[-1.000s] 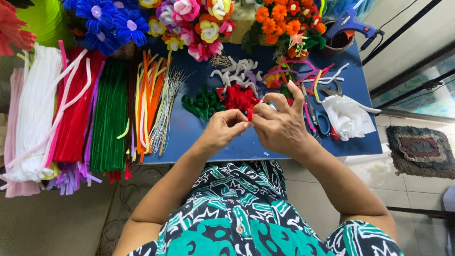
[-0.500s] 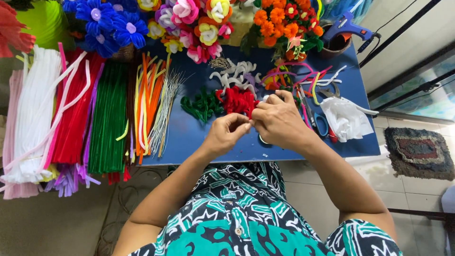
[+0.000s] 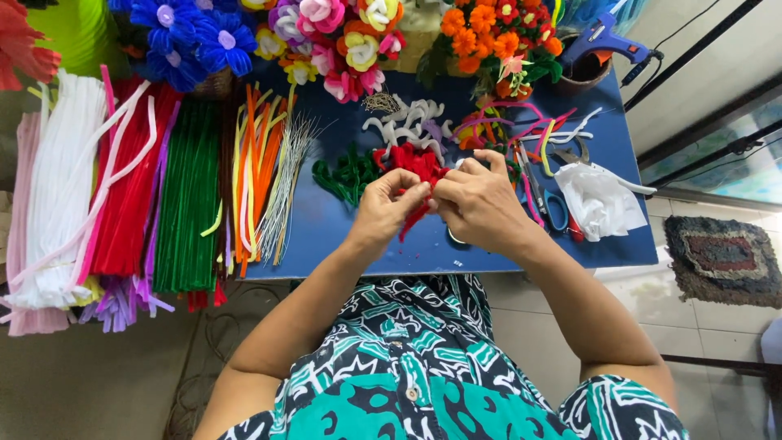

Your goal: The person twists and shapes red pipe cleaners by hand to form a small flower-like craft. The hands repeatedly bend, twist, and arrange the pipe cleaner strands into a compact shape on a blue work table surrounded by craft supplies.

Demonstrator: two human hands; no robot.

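Observation:
My left hand (image 3: pixel 389 208) and my right hand (image 3: pixel 481 204) meet over the blue table (image 3: pixel 342 236), both pinching a red pipe cleaner piece (image 3: pixel 414 218) between the fingertips. A strand of it hangs down below my left fingers. Just behind my hands lies a pile of bent red pieces (image 3: pixel 415 160), with green bent pieces (image 3: pixel 346 173) to its left and white curled pieces (image 3: pixel 407 121) further back.
Bundles of long pipe cleaners lie at the left: white (image 3: pixel 57 187), red (image 3: pixel 130 179), green (image 3: pixel 189 195), orange (image 3: pixel 254 175). Finished flowers (image 3: pixel 342 37) line the back edge. Blue-handled scissors (image 3: pixel 554 204), crumpled white plastic (image 3: pixel 601 200) and a blue glue gun (image 3: pixel 601 37) are at right.
Both hands have stayed together on the red piece, with the fingers shifting slightly as they work it. Everything else on the table keeps its place.

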